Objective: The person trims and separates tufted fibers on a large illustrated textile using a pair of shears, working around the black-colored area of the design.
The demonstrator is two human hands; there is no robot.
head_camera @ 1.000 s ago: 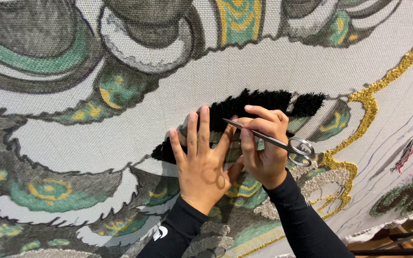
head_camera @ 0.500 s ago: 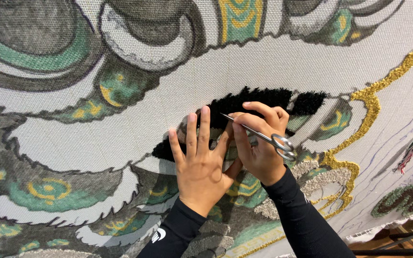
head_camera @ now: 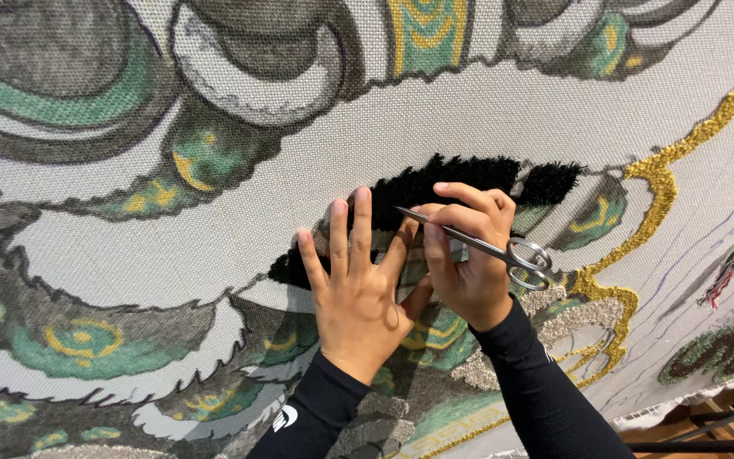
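Nearest, two black sleeves (head_camera: 545, 399) come up from the bottom edge toward the stretched canvas (head_camera: 486, 127). The left hand (head_camera: 358, 289) lies flat on the cloth, fingers spread and gripping nothing, probably to press the weave firm beside the spot being worked. Just right of it, touching at the thumb side, the right hand (head_camera: 467, 259) is closed around a pair of small steel scissors (head_camera: 477, 245), held like a pen across the fingers, loops trailing right, blades together and pointing left toward the left forefinger. Just beyond both hands runs the black tufted band (head_camera: 460, 177), a fuzzy strip standing proud of the printed green and grey pattern. Farther right a gold tufted outline (head_camera: 664, 183) curves away, and a red, white and black yarn tassel (head_camera: 724, 276) hangs near the right edge.
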